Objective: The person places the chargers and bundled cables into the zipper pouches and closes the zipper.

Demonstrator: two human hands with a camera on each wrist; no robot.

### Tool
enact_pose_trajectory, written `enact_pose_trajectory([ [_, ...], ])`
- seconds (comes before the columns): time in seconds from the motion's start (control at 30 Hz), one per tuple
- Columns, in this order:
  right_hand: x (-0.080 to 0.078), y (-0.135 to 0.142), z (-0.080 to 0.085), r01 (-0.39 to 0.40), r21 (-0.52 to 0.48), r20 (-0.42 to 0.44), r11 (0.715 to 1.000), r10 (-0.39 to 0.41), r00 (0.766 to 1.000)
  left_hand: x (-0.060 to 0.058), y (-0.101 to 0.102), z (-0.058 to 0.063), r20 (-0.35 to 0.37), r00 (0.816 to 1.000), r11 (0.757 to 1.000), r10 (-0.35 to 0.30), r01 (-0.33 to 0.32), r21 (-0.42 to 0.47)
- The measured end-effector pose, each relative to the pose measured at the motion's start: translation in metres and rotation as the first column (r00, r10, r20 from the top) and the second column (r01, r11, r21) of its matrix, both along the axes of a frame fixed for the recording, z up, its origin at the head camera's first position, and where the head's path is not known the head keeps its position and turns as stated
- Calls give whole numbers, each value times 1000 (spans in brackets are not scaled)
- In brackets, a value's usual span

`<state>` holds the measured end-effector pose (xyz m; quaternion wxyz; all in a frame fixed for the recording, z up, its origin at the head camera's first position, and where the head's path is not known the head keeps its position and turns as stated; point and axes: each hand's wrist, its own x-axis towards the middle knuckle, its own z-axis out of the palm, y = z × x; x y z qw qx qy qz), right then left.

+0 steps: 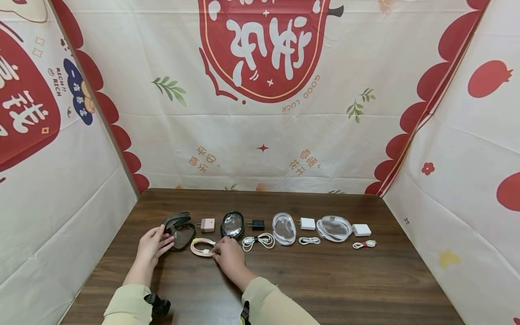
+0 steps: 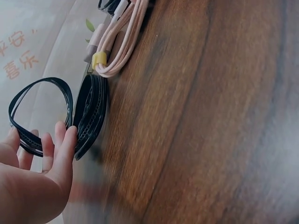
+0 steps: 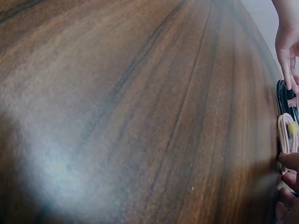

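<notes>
At the left of the row lies a black-rimmed zip case (image 1: 184, 247) with clear sides, its lid (image 2: 63, 86) raised from the base (image 2: 96, 112). My left hand (image 1: 149, 248) holds the lid's edge between thumb and fingers. Just right of the case is a coiled pink cable (image 1: 199, 253) with a yellow tie (image 2: 99, 59). My right hand (image 1: 231, 259) pinches the near right side of that coil by its white plug; in the right wrist view only its fingertips (image 3: 290, 161) show at the edge.
Behind the cable sits a pink charger plug (image 1: 208, 225). Rightward along the brown table (image 1: 325, 289) stand another black case (image 1: 233, 225), a black charger (image 1: 257, 225), white cables (image 1: 260, 242), clear cases (image 1: 284, 229) and white chargers (image 1: 307, 224). Printed cloth walls (image 1: 264, 131) enclose the table.
</notes>
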<state>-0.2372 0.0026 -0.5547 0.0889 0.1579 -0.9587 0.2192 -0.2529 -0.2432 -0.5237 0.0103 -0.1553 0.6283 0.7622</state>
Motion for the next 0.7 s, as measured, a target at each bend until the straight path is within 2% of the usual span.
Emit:
enact_pose_trajectory([
  [0.33, 1, 4, 4, -34, -14, 37, 999, 35, 999, 4, -6, -1, 41, 997, 997, -67, 68, -44],
  [0.5, -1, 8, 3, -68, -77, 51, 995, 72, 996, 6, -7, 2, 41, 995, 994, -90, 92, -50],
  [0.7, -2, 12, 4, -121, -178, 38, 976, 130, 991, 10, -8, 4, 40, 993, 992, -110, 112, -53],
])
